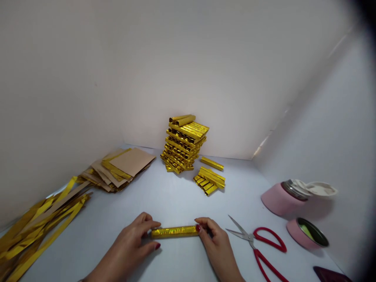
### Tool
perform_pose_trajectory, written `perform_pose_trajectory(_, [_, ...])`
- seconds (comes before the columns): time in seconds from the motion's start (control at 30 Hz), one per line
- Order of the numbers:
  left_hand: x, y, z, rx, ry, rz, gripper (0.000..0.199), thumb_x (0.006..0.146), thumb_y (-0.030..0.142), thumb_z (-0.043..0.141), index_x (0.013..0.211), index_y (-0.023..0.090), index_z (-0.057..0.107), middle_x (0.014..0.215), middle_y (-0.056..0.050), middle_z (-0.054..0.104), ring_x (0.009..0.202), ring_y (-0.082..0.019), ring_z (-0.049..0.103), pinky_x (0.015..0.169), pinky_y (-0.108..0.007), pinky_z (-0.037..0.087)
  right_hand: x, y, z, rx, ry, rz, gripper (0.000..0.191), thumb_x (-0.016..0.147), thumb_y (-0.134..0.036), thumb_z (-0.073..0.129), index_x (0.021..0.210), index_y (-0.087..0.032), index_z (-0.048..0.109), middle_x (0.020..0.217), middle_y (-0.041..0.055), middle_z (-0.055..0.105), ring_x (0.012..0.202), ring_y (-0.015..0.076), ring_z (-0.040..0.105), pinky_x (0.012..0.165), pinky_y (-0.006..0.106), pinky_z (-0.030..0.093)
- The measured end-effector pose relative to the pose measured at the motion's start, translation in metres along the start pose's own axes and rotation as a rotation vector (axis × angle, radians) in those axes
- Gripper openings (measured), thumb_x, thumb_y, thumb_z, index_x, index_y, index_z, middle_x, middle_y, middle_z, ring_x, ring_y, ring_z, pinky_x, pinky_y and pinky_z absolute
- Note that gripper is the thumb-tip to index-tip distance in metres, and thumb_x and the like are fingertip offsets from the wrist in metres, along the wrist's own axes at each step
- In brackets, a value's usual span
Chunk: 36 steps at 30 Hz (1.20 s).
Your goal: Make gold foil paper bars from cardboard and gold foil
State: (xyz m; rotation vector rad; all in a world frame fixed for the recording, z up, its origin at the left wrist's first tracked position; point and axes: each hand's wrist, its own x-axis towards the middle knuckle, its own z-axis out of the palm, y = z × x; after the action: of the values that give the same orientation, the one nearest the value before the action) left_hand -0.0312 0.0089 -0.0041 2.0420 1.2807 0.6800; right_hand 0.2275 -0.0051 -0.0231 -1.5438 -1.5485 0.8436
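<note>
A shiny gold tube [175, 232] lies crosswise at the front of the white table, between my two hands. At its right end, my right hand [216, 239] pinches it with thumb and fingers. My left hand [136, 239] is at the other end, its thumb and fingertips apart beside the tube. Behind, gold tubes are stacked crosswise in a tall pile [185, 143], with two loose ones on top. A smaller group of gold tubes [210, 180] rests to the right of the pile, and a single tube [212, 163] lies just behind that group.
Open scissors [249, 237] with red handles lie right of my right hand. Beyond them are a pink jar [279, 199] with its lid raised and a round pink container [304, 235]. Brown and gold sheets [129, 162] and gold strips [44, 223] spread along the left.
</note>
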Motion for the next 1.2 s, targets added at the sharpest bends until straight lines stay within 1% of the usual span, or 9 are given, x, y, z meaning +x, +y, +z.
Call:
perform_pose_trajectory(0.1, [-0.001,0.008,0.005,0.057,-0.027,-0.006,0.021,0.078,0.013,0.055,0.091,0.025,0.067,0.089,-0.001,0.063,0.079,-0.018,0.062,0.071,-0.025,0.046,0.001,0.001,-0.001,0.025,0.009,-0.003,0.024,0.089,-0.037,0.050,0.096,-0.020,0.065,0.086,0.0061,0.066,0.080,0.0221,0.062,0.072,0.032,0.049])
perform_pose_trajectory(0.17, [-0.001,0.012,0.008,0.038,-0.016,0.013,0.018,0.085,0.016,0.051,0.090,0.024,0.066,0.086,-0.001,0.065,0.079,-0.018,0.062,0.069,-0.024,0.046,0.001,-0.001,-0.002,0.003,0.032,-0.068,0.025,0.085,-0.035,0.055,0.105,-0.021,0.063,0.102,0.0084,0.064,0.092,0.0240,0.060,0.077,0.034,0.049])
perform_pose_trajectory(0.27, [-0.003,0.011,0.010,-0.009,0.026,0.075,0.014,0.088,0.021,0.052,0.094,0.024,0.065,0.088,-0.001,0.068,0.080,-0.018,0.063,0.071,-0.024,0.047,-0.003,-0.005,-0.002,-0.102,-0.007,-0.256,0.053,0.074,-0.023,0.069,0.125,-0.025,0.053,0.133,0.0097,0.048,0.121,0.0282,0.045,0.096,0.040,0.041])
perform_pose_trajectory(0.33, [-0.004,0.008,0.013,-0.024,0.035,0.094,0.015,0.089,0.021,0.053,0.097,0.025,0.064,0.089,0.000,0.069,0.080,-0.018,0.064,0.072,-0.023,0.047,-0.005,-0.008,-0.001,-0.169,-0.109,-0.383,0.057,0.073,-0.017,0.069,0.126,-0.027,0.052,0.132,0.0086,0.050,0.121,0.0277,0.045,0.099,0.042,0.038])
perform_pose_trajectory(0.4, [-0.005,0.005,0.015,-0.027,0.031,0.095,0.015,0.088,0.021,0.054,0.097,0.025,0.065,0.089,0.000,0.069,0.080,-0.017,0.064,0.072,-0.023,0.048,-0.006,-0.010,0.000,-0.203,-0.188,-0.449,0.043,0.078,-0.014,0.065,0.118,-0.026,0.059,0.113,0.0068,0.063,0.104,0.0250,0.055,0.093,0.041,0.042])
perform_pose_trajectory(0.57, [-0.001,0.004,0.011,-0.033,-0.007,0.045,0.016,0.088,0.020,0.053,0.097,0.024,0.065,0.089,-0.001,0.068,0.081,-0.017,0.064,0.072,-0.024,0.047,-0.001,-0.009,-0.003,-0.133,-0.179,-0.315,0.021,0.083,-0.015,0.060,0.101,-0.023,0.065,0.086,0.0043,0.066,0.083,0.0215,0.059,0.077,0.035,0.048])
perform_pose_trajectory(0.93, [0.001,0.011,0.005,0.056,-0.044,-0.019,0.018,0.081,0.012,0.053,0.088,0.021,0.066,0.088,-0.003,0.063,0.083,-0.020,0.061,0.072,-0.027,0.045,0.004,0.012,-0.007,-0.196,-0.107,-0.273,0.026,0.083,-0.020,0.058,0.108,-0.025,0.065,0.112,0.0092,0.059,0.108,0.0244,0.054,0.094,0.038,0.045])
perform_pose_trajectory(1.07, [-0.002,0.017,0.006,-0.014,0.009,0.001,0.017,0.086,0.014,0.050,0.092,0.021,0.064,0.088,-0.003,0.066,0.080,-0.018,0.063,0.071,-0.026,0.046,0.002,0.010,-0.005,-0.199,0.051,-0.294,0.031,0.085,-0.026,0.056,0.116,-0.025,0.060,0.119,0.0091,0.056,0.113,0.0254,0.051,0.097,0.040,0.042])
perform_pose_trajectory(1.2, [-0.008,0.024,0.011,-0.150,0.091,0.070,0.017,0.089,0.018,0.050,0.101,0.022,0.061,0.089,-0.001,0.068,0.077,-0.015,0.064,0.070,-0.022,0.048,0.000,0.000,-0.003,-0.089,0.077,-0.151,0.029,0.088,-0.038,0.051,0.112,-0.023,0.060,0.106,0.0079,0.060,0.088,0.0216,0.060,0.077,0.034,0.050])
